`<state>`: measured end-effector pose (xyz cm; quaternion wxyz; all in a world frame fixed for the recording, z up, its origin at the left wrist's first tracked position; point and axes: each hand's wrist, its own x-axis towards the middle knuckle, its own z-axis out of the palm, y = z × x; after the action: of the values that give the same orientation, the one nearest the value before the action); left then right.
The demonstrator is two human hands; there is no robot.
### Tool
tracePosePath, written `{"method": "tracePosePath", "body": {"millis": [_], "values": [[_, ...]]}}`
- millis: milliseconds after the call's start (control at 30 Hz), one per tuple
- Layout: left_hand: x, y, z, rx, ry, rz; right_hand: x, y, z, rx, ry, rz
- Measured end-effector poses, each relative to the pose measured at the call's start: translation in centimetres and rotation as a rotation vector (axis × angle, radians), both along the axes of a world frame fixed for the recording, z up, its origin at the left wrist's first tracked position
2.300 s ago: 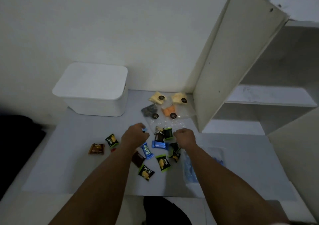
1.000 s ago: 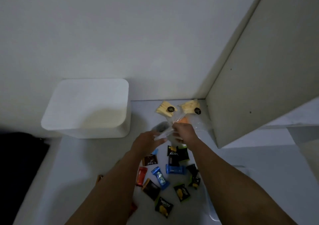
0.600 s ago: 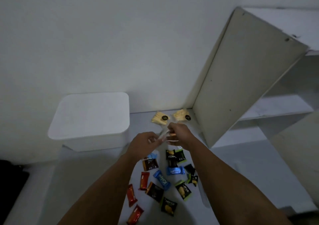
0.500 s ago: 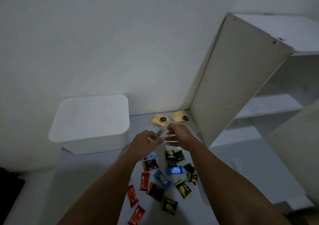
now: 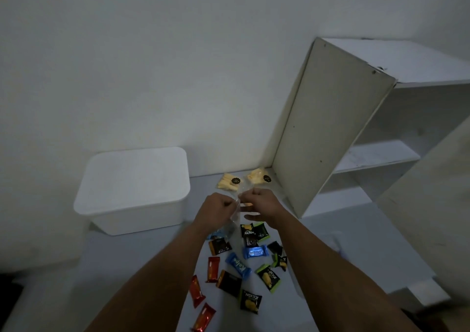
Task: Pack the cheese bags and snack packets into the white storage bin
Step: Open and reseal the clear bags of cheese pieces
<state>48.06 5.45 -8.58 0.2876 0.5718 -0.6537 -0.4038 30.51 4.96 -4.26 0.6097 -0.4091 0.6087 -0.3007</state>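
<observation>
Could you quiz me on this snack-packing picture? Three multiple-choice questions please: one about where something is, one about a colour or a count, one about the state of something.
1. Where do the two yellow cheese bags lie?
A. Inside the bin
B. On the table by the wall, beyond the hands
C. On the shelf

2. What colour is the bin?
A. White
B. Blue
C. Red

3. What are the hands doing?
A. Resting flat on the table
B. Lifting the bin lid
C. Both gripping a clear plastic bag

Answers:
1 B: the cheese bags sit at the table's far edge, past the fingers.
2 A: the bin and its closed lid are white.
3 C: the left hand and right hand pinch the clear bag between them, above the packets.
</observation>
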Motion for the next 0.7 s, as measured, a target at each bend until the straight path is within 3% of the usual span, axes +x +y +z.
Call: {"method": "tracePosePath", "body": {"millis": [100,300,433,567,700], "values": [[-0.7,0.0,0.3,-0.001,-0.061,0.039,0.0,-0.7,-0.1,-0.077,0.136,-0.007],[-2.1,-0.4,1.9,-0.058,-0.193,0.333,-1.9,-2.0,-1.0,-0.247,0.384,-0.063],[-4.2,-1.0,3.1,-0.07,-0.176,0.372,-3.2,-2.8,-1.7,-0.407,0.493,-0.019],[-6.5,-1.8,4.2,-0.098,-0.139,0.348,-4.9,-4.0,-1.1,-0.617,0.625,0.166],[-8.2,-1.9,4.3,-0.157,-0.147,0.362,-6.9,-5.3,-0.7,-0.561,0.806,0.448]]}}
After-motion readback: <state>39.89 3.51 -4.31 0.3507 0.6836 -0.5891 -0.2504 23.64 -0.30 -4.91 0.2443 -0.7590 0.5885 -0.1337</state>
